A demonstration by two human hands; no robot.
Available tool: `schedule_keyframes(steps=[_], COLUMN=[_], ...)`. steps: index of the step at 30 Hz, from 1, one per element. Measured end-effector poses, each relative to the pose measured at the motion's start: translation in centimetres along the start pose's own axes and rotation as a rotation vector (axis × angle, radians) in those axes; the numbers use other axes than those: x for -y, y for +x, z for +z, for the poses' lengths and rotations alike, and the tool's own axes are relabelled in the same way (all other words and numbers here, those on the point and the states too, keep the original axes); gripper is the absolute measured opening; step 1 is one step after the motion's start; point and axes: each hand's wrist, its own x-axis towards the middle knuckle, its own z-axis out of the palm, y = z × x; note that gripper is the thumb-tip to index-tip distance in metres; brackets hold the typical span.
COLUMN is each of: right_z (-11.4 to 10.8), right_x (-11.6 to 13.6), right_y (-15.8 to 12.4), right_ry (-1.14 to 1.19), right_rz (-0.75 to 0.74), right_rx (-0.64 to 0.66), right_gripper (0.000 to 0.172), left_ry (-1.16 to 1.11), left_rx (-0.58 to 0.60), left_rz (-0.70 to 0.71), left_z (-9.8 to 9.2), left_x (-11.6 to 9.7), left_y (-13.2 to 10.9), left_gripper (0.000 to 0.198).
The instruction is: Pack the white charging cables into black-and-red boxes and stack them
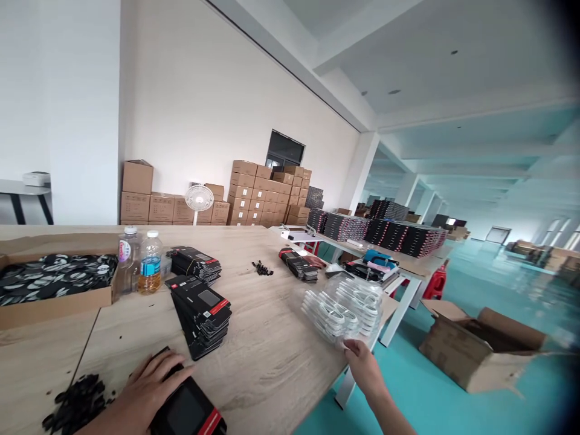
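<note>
My left hand [156, 380] lies on a flat black box with a red stripe [193, 411] at the near edge of the table, its fingers stretched over the box's far side. My right hand [362, 359] is closed in a pinch on the near edge of a clear plastic bag. Bundled white cables [333, 311] lie in that bag on the table's right edge. What exactly sits between the right fingertips is too small to make out. Beyond my left hand stands a fanned stack of black printed packages [203, 311].
An open carton of black discs [58, 278] stands at left beside two plastic bottles [149, 266]. Small black pieces [79, 402] lie in a heap near my left forearm. An open cardboard box [480, 344] is on the floor at right. Stacked cartons [258, 193] line the wall.
</note>
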Motion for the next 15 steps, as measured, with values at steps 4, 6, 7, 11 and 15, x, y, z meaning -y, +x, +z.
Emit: schedule_keyframes(steps=[4,6,7,11,15], right_z=[1.2,1.8,2.1,2.7,2.8], right_x=[0.3,0.6,0.7,1.3,2.2], right_y=[-0.8,-1.2,-1.3,-1.1,-0.7], right_ry=[-0.006,-0.01,-0.014,-0.035,0.012], right_rz=[0.014,-0.001,-0.007,0.003,-0.067], right_rx=[0.087,0.12,0.131,0.107,0.154], right_gripper=[0.018,0.017,0.017,0.035,0.075], left_ry=[-0.008,-0.034,-0.048,-0.075,-0.074], left_rx=[-0.014,-0.029,-0.035,-0.044,-0.098], left_rz=[-0.064,-0.096,-0.106,-0.151,-0.17], left_z=[-0.4,-0.7,-0.9,-1.0,-0.4], left_x=[-0.5,-1.0,-1.2,-1.2,-0.3], left_y=[-0.2,-0.2,-0.2,-0.1,0.2], left_gripper=[0.091,0.087,0.085,0.086,0.089])
